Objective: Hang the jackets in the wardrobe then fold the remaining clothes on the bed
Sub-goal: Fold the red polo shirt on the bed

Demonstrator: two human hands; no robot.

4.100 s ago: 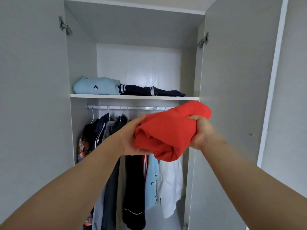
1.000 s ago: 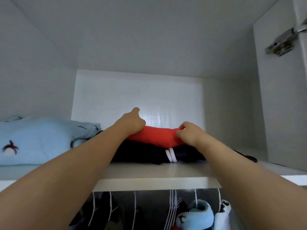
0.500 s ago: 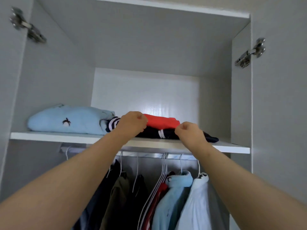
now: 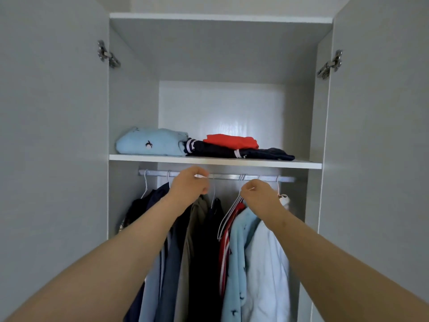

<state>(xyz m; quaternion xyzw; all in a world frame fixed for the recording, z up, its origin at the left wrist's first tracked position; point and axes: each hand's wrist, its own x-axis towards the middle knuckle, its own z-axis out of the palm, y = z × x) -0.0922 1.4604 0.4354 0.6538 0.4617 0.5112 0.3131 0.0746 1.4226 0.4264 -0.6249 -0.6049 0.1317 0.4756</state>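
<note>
We face the wardrobe (image 4: 130, 101), its shelf (image 4: 301, 164) above the rail (image 4: 227, 176). On the shelf a sweater (image 4: 151, 142) lies left. Just right of it, a top (image 4: 232, 141) lies on a jersey (image 4: 260, 153). Jackets (image 4: 267, 263) hang under the rail. Our left hand (image 4: 190, 184) and right hand (image 4: 257, 194) sit before it, apart.

I count three folded garments (image 4: 151, 143) (image 4: 232, 141) (image 4: 262, 154) on one shelf (image 4: 301, 164), two hinges (image 4: 108, 55) (image 4: 329, 66) upper left and right, one rail (image 4: 228, 176), two hands (image 4: 192, 185) (image 4: 258, 195).
</note>
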